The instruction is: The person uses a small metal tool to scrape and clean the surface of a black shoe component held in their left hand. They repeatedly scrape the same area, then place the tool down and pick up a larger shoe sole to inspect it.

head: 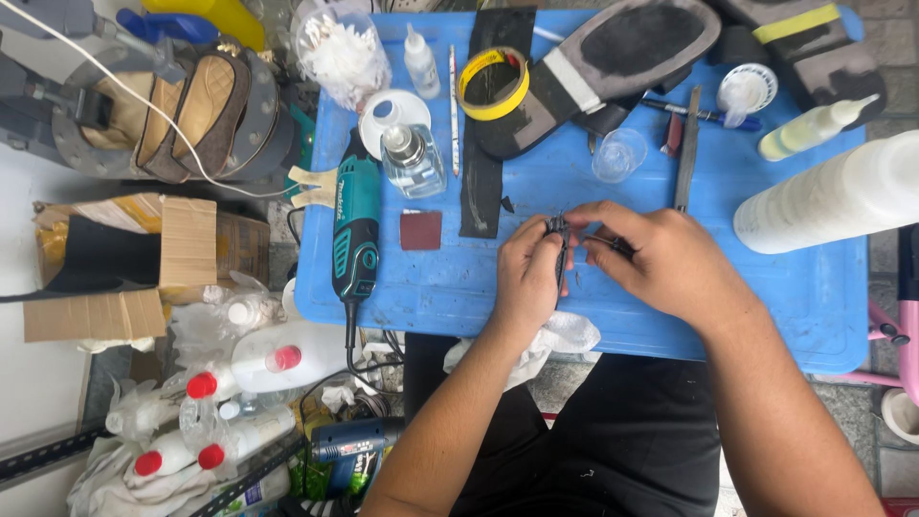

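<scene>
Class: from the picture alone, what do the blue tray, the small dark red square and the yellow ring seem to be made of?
Blue tray: likely moulded plastic, smooth with a slight sheen. Dark red square: probably sandpaper, flat, matt and grainy-looking. Yellow ring: seemingly a roll of tape, glossy yellow with a hollow core.

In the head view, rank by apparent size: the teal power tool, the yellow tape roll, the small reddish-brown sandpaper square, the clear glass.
1. Teal power tool
2. Yellow tape roll
3-4. Reddish-brown sandpaper square and clear glass look alike; no ranking.
</scene>
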